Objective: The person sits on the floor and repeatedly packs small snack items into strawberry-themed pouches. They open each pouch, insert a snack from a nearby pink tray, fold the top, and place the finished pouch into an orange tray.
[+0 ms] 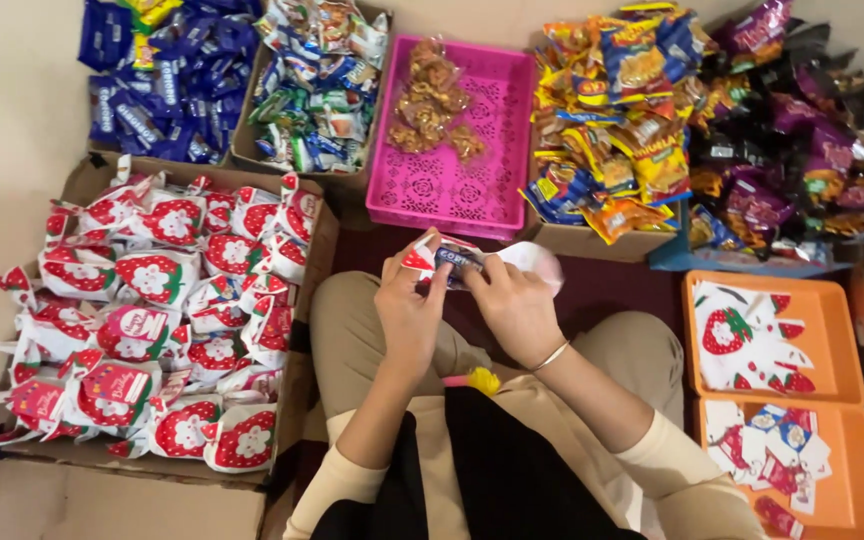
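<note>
My left hand [410,305] and my right hand [514,300] meet over my lap, both gripping a small white gift bag with a red strawberry print [430,255]. A dark blue snack packet [457,258] sits at the bag's mouth between my fingers. A thin bangle circles my right wrist. To my left a cardboard box [304,290] holds several filled strawberry bags [152,275] with tied tops.
A pink plastic tray [472,190] with brown snack packs [430,105] lies ahead. Boxes of blue packets [167,75], mixed packets [317,85] and yellow-orange packets [617,110] line the back. Purple packets [802,150] pile at right. Two orange trays [842,300] hold flat bags and cards.
</note>
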